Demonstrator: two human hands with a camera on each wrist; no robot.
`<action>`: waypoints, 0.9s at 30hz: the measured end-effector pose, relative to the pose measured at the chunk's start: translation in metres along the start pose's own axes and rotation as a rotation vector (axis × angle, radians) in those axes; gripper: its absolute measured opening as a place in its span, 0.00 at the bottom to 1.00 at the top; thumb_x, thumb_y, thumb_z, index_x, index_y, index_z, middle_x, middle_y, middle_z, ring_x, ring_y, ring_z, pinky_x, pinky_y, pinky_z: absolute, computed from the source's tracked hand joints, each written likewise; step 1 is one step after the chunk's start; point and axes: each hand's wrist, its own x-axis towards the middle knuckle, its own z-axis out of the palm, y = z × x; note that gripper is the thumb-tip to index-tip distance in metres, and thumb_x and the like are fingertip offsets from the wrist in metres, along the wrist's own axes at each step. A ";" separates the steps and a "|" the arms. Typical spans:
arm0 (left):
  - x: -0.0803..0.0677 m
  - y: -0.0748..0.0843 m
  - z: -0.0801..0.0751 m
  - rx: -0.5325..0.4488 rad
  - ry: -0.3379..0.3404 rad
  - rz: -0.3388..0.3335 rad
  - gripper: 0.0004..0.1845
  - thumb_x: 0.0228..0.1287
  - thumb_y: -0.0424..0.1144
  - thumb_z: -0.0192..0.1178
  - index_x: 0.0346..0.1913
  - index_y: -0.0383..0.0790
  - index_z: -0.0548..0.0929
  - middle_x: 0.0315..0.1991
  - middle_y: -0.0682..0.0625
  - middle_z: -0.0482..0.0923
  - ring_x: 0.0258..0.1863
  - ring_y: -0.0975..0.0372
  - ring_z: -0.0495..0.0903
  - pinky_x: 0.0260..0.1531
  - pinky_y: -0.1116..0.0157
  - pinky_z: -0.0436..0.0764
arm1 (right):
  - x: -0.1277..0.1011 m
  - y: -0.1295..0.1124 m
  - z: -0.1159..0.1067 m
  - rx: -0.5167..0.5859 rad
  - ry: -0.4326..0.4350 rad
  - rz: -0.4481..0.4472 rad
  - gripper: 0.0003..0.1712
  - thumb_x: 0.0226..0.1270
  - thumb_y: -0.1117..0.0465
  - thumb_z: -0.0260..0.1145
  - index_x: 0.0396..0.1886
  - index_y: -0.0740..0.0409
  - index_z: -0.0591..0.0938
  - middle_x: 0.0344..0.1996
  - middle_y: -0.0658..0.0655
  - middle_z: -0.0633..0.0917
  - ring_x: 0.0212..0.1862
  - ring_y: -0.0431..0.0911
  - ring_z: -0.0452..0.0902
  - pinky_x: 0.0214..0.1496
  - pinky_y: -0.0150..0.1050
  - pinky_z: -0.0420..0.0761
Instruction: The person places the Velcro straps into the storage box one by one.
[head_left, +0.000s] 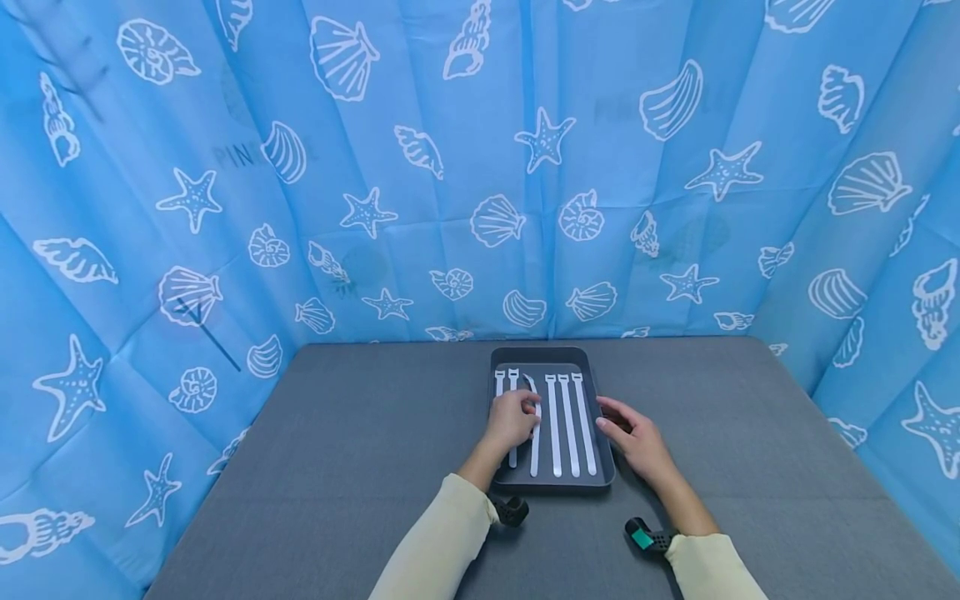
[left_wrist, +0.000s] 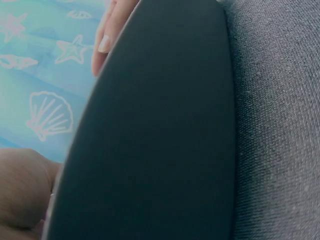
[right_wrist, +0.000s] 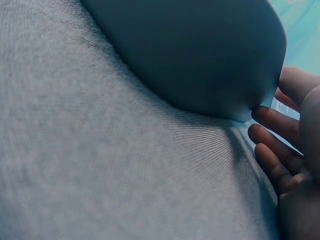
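A dark grey shallow tray [head_left: 542,485] holds several white hook-and-loop cable ties [head_left: 567,425], laid lengthwise side by side with their slotted heads at the far end. My left hand [head_left: 513,419] reaches over the tray's left side and pinches one white cable tie [head_left: 535,457] between thumb and fingers. That tie bends at its far tip, and the hand covers part of it and of the ties to its left. At the tray's right edge is my right hand [head_left: 637,439], fingers loosely extended. In the right wrist view, its fingertips [right_wrist: 261,114] touch the tray's outer wall [right_wrist: 200,55].
The tray lies on a grey cloth-covered table [head_left: 375,433], near its far edge. Behind and on both sides hangs a blue curtain [head_left: 450,183] printed with white shells and starfish. Black wrist devices [head_left: 649,536] sit below both hands.
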 end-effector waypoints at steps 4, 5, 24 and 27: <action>0.000 -0.001 0.001 0.010 0.004 0.000 0.17 0.59 0.26 0.65 0.52 0.37 0.84 0.25 0.55 0.74 0.16 0.66 0.76 0.17 0.70 0.76 | 0.000 0.001 0.000 0.000 -0.002 0.001 0.25 0.73 0.60 0.60 0.66 0.63 0.72 0.59 0.66 0.76 0.57 0.58 0.74 0.57 0.57 0.74; 0.001 -0.001 0.002 0.012 0.003 -0.001 0.17 0.59 0.25 0.65 0.52 0.37 0.84 0.25 0.55 0.74 0.16 0.66 0.76 0.17 0.70 0.77 | 0.000 0.001 0.000 0.001 -0.001 0.001 0.25 0.73 0.60 0.60 0.66 0.63 0.73 0.59 0.66 0.76 0.57 0.58 0.74 0.57 0.56 0.74; 0.000 -0.006 0.008 0.289 0.036 0.072 0.16 0.63 0.32 0.64 0.54 0.43 0.84 0.20 0.57 0.71 0.19 0.67 0.70 0.20 0.69 0.69 | 0.000 0.000 0.000 0.007 -0.002 0.005 0.25 0.73 0.60 0.61 0.66 0.62 0.73 0.60 0.66 0.76 0.58 0.58 0.73 0.58 0.56 0.73; 0.000 -0.005 0.009 0.329 0.046 0.093 0.15 0.63 0.32 0.63 0.53 0.43 0.84 0.19 0.58 0.70 0.19 0.67 0.69 0.19 0.70 0.68 | 0.000 0.000 0.000 0.008 -0.003 0.009 0.25 0.73 0.60 0.61 0.66 0.62 0.73 0.60 0.66 0.76 0.58 0.58 0.73 0.58 0.56 0.73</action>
